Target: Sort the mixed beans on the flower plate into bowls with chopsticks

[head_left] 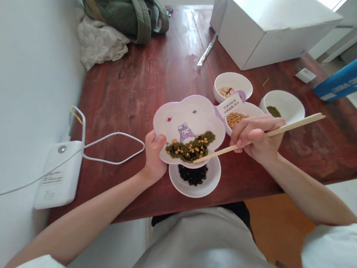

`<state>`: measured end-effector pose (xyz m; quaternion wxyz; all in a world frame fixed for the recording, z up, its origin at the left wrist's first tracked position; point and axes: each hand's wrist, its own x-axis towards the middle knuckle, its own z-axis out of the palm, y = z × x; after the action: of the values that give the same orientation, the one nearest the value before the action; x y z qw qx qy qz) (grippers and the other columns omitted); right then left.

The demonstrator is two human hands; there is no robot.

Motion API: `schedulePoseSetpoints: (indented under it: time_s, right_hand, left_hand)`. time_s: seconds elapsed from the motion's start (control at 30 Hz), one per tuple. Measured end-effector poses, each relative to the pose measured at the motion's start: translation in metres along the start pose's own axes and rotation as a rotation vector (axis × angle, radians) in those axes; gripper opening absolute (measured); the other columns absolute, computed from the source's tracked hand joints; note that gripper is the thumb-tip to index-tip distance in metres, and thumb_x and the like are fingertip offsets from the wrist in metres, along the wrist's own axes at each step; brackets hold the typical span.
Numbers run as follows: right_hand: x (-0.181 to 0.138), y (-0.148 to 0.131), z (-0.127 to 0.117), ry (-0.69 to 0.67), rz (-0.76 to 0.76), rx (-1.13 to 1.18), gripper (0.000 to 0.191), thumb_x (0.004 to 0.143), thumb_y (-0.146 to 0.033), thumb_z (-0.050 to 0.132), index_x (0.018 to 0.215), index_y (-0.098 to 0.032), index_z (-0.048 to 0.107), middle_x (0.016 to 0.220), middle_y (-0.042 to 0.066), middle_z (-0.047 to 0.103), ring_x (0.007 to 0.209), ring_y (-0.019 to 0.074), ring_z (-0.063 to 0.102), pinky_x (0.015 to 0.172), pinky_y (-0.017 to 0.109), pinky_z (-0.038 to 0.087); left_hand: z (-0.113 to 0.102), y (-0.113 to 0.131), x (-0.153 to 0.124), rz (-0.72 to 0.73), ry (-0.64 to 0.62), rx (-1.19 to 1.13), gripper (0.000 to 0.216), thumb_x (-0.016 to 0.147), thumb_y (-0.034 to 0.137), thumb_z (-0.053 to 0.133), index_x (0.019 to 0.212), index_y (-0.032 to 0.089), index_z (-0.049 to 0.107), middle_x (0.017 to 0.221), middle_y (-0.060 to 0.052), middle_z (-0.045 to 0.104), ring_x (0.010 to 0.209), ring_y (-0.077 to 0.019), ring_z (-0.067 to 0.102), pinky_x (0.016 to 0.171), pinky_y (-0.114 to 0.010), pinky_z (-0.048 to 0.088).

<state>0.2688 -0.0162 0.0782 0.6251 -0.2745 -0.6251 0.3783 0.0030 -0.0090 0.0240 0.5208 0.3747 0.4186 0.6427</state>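
Observation:
My left hand (153,154) grips the left rim of a flower-shaped white and purple plate (179,116), which is tilted toward me. Mixed green, yellow and black beans (191,146) lie along the plate's near edge. My right hand (258,135) is closed on wooden chopsticks (287,127); their tips touch the bean pile at the plate's near rim. Just below the plate sits a white bowl (184,185) with black beans (193,174) in it.
Three white bowls stand to the right: one with yellow beans (235,119), one with green beans (286,104), one with pale pieces (232,84). A white cardboard box (269,24), a green bag (128,6), a white device with cables (57,173) and a blue box (349,76) surround them.

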Motion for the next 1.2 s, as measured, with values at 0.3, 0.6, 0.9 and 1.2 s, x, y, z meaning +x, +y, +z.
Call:
schedulePoseSetpoints:
  time_s: [0.3, 0.6, 0.9, 1.2]
  right_hand:
    - [0.0011, -0.0063, 0.0052, -0.054, -0.130, -0.180, 0.049, 0.112, -0.048, 0.094, 0.068, -0.026, 0.090, 0.057, 0.002, 0.080, 0.041, 0.0182, 0.070, 0.038, 0.030, 0.050]
    - [-0.0013, -0.0073, -0.0030, 0.033, -0.154, -0.193, 0.054, 0.113, -0.060, 0.090, 0.068, -0.029, 0.089, 0.060, 0.003, 0.082, 0.040, 0.0185, 0.066, 0.036, 0.034, 0.045]
    - [-0.0001, -0.0030, 0.0014, -0.047, -0.152, -0.210, 0.051, 0.110, -0.061, 0.093, 0.070, -0.029, 0.092, 0.061, 0.004, 0.083, 0.044, 0.0208, 0.072, 0.038, 0.034, 0.051]
    - [0.0071, -0.0049, 0.0059, -0.046, -0.143, -0.114, 0.060, 0.109, -0.063, 0.094, 0.063, -0.026, 0.086, 0.054, 0.003, 0.079, 0.039, 0.0190, 0.071, 0.034, 0.029, 0.046]
  left_hand:
    - [0.0009, 0.0042, -0.0033, -0.035, 0.004, 0.022, 0.040, 0.081, 0.063, 0.103, 0.081, 0.026, 0.088, 0.081, -0.004, 0.082, 0.073, -0.0233, 0.070, 0.067, -0.035, 0.063]
    - [0.0010, 0.0021, -0.0037, -0.044, 0.022, 0.009, 0.039, 0.081, 0.061, 0.102, 0.082, 0.026, 0.085, 0.081, -0.003, 0.081, 0.073, -0.0245, 0.072, 0.066, -0.036, 0.065]
    - [0.0025, 0.0056, -0.0035, -0.068, -0.005, 0.013, 0.042, 0.079, 0.064, 0.102, 0.081, 0.025, 0.085, 0.078, -0.004, 0.079, 0.069, -0.0242, 0.069, 0.063, -0.037, 0.061]
    - [-0.0007, 0.0020, -0.0037, -0.031, -0.027, 0.019, 0.050, 0.083, 0.073, 0.100, 0.081, 0.025, 0.086, 0.077, -0.005, 0.078, 0.069, -0.0229, 0.065, 0.062, -0.036, 0.059]
